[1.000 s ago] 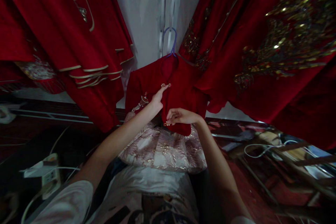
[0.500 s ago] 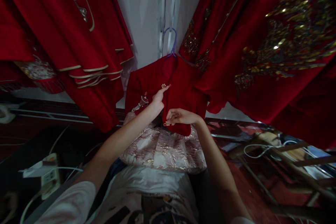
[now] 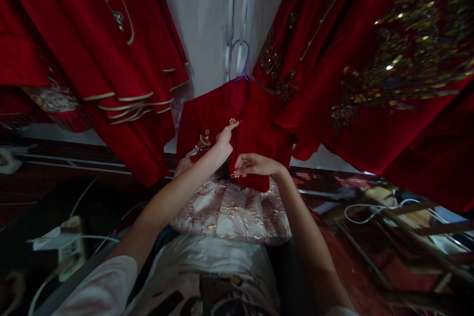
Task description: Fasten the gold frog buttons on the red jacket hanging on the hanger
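Note:
A short red jacket (image 3: 259, 131) hangs in front of me on a blue hanger (image 3: 245, 59). My left hand (image 3: 224, 138) lies on its front, index finger stretched to the front edge just below a gold flower-shaped fastener (image 3: 232, 121); the other fingers are curled and partly hidden. Lower down, my right hand (image 3: 255, 164) has its fingers bent together at the jacket's edge, beside another gold fastener (image 3: 235, 175). A beaded ornament (image 3: 203, 142) with dangling pieces sits left of my left hand. Below the jacket, shiny pale-pink brocade cloth (image 3: 237, 212) spreads over my lap.
Red garments with pale trim (image 3: 129, 74) hang at left, and a red garment with gold sequins (image 3: 403, 59) hangs at right. Metal rails (image 3: 229, 15) run up the white wall. A power strip (image 3: 71, 252) with cords lies lower left; a wooden frame (image 3: 411, 252) stands lower right.

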{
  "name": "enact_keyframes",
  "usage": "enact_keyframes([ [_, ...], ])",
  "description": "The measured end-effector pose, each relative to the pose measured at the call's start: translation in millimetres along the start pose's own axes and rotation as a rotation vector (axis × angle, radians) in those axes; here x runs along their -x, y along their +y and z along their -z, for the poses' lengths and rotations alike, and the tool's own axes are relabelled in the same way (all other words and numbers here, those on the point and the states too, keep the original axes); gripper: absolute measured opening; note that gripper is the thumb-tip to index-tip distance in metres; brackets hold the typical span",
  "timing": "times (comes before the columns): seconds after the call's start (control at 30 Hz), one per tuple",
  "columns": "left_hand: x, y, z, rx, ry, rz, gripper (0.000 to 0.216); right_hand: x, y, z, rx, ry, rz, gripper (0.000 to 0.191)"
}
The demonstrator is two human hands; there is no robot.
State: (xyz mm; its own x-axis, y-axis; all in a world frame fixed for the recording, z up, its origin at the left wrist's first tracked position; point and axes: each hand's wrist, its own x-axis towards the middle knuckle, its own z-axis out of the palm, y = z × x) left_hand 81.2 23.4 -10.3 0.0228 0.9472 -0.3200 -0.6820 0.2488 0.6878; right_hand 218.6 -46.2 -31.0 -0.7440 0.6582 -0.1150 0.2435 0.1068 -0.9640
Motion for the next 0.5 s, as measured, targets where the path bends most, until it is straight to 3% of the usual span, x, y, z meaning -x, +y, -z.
enact_keyframes([
  [0.5, 15, -2, -11, 0.073, -0.050, 0.050, 0.023, -1, 4, 2, 0.001, 0.007, 0.008, 0.032],
])
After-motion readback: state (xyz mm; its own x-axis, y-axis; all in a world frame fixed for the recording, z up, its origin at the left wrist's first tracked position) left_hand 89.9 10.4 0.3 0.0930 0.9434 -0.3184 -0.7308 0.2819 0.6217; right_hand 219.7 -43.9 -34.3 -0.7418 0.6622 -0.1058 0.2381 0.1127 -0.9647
